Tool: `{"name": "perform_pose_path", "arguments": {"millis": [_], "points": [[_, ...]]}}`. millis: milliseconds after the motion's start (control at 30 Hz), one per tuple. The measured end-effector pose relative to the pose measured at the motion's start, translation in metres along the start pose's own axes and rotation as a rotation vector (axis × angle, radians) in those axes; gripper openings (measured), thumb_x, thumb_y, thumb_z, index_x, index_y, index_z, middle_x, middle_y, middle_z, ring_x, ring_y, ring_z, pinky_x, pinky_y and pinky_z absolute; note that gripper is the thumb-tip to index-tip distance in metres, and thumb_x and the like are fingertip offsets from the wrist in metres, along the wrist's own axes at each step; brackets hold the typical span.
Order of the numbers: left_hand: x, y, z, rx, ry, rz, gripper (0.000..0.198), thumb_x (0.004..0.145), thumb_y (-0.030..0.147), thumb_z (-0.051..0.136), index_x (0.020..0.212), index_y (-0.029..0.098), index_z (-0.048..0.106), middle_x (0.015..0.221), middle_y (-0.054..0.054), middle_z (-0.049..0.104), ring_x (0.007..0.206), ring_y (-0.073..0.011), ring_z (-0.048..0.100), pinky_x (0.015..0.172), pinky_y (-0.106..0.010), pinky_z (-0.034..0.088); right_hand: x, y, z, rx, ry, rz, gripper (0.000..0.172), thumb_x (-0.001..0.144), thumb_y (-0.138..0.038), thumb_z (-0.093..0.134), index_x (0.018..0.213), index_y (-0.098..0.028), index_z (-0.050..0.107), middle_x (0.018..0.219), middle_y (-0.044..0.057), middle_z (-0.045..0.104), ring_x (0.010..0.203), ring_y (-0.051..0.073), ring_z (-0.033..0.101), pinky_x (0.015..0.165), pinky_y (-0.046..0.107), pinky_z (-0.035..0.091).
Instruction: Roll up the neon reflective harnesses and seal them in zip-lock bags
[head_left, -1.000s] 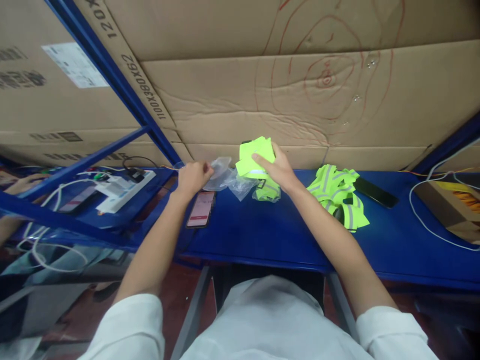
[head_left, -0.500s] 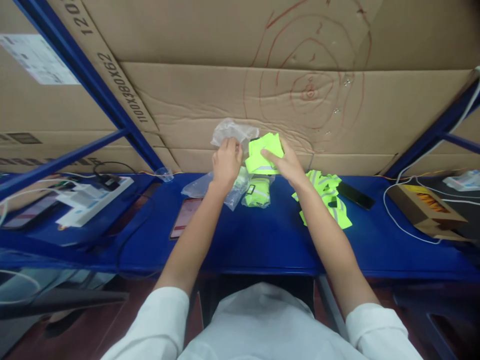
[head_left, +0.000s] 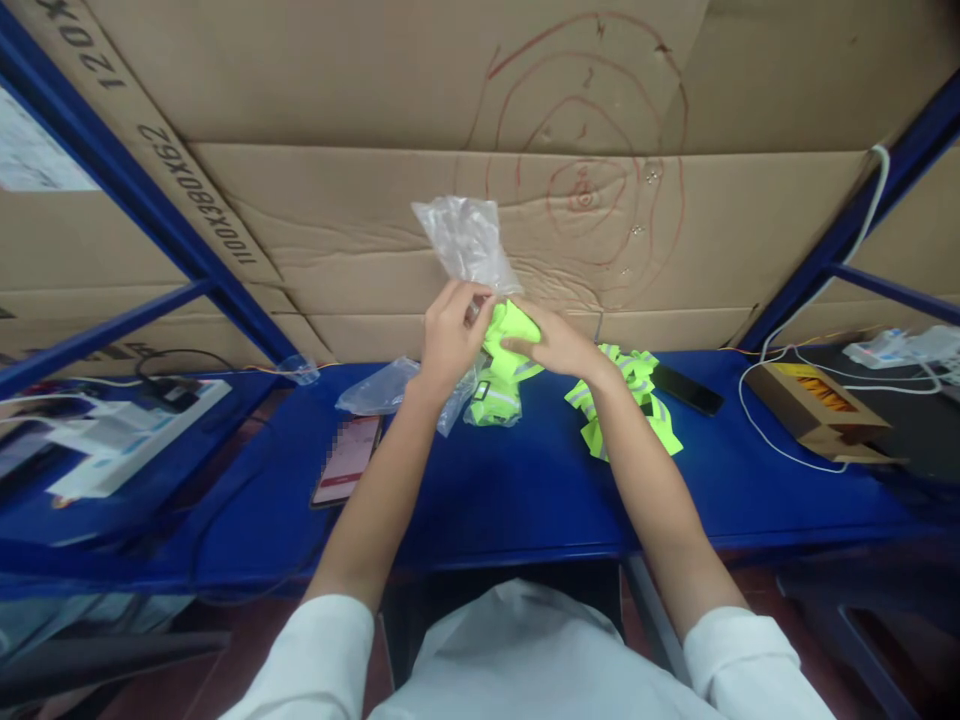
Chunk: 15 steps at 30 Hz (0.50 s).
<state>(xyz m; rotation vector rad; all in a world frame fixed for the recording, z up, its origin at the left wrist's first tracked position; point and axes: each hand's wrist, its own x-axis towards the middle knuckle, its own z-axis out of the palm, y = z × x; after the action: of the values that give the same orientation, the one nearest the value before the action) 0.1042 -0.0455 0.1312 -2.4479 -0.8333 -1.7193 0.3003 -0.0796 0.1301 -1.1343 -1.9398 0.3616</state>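
Note:
My left hand (head_left: pixel 452 335) is closed, its fingers pinching the edge of a clear plastic bag (head_left: pixel 466 240) that sticks up against the cardboard. In my right hand (head_left: pixel 562 342) is a folded neon-yellow reflective strap (head_left: pixel 510 325), with the thumb lying over its front. The strap's upper end is at the bag's edge; whether it is inside I cannot tell. Just below lies a packed neon-yellow bundle (head_left: pixel 495 403) in clear plastic, with a dark buckle showing. Loose neon-yellow straps with grey stripes (head_left: pixel 637 385) lie beyond my right forearm.
More clear plastic (head_left: pixel 379 387) and a phone with a lit screen (head_left: pixel 349 460) lie on the blue table (head_left: pixel 517 500) at left. A dark phone (head_left: pixel 686 388) and an open cardboard box (head_left: pixel 817 410) are at right. A power strip (head_left: pixel 142 440) stands far left.
My right hand has brought the folded strap left, up against my left hand. The plastic bag now stands taller above the hands. The view has shifted slightly right.

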Motion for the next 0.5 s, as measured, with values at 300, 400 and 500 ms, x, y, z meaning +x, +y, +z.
{"name": "perform_pose_path", "arguments": {"millis": [300, 400, 500], "points": [[-0.006, -0.02, -0.002, 0.044, -0.048, 0.036, 0.032, 0.111, 0.04, 0.044, 0.111, 0.02, 0.069, 0.109, -0.011, 0.07, 0.102, -0.0229, 0.067, 0.089, -0.034, 0.052, 0.011, 0.002, 0.009, 0.635, 0.204, 0.309, 0.063, 0.073, -0.056, 0.085, 0.122, -0.02, 0.068, 0.12, 0.009, 0.078, 0.108, 0.029, 0.075, 0.1, 0.047, 0.061], [-0.006, -0.019, -0.004, 0.024, -0.072, 0.054, 0.033, 0.111, 0.039, 0.042, 0.111, 0.02, 0.069, 0.11, -0.011, 0.069, 0.103, -0.0233, 0.066, 0.092, -0.036, 0.053, 0.013, 0.006, 0.009, 0.641, 0.316, 0.303, 0.076, 0.066, -0.06, 0.088, 0.126, -0.021, 0.064, 0.128, 0.01, 0.076, 0.116, 0.03, 0.073, 0.107, 0.048, 0.059], [-0.003, -0.014, -0.008, -0.045, -0.101, 0.093, 0.03, 0.111, 0.038, 0.042, 0.113, 0.02, 0.067, 0.112, -0.01, 0.067, 0.107, -0.0223, 0.066, 0.095, -0.036, 0.053, 0.011, 0.006, 0.002, 0.545, 0.283, 0.158, 0.088, 0.068, -0.06, 0.087, 0.142, -0.027, 0.056, 0.152, 0.006, 0.062, 0.136, 0.03, 0.063, 0.118, 0.049, 0.052]]}}
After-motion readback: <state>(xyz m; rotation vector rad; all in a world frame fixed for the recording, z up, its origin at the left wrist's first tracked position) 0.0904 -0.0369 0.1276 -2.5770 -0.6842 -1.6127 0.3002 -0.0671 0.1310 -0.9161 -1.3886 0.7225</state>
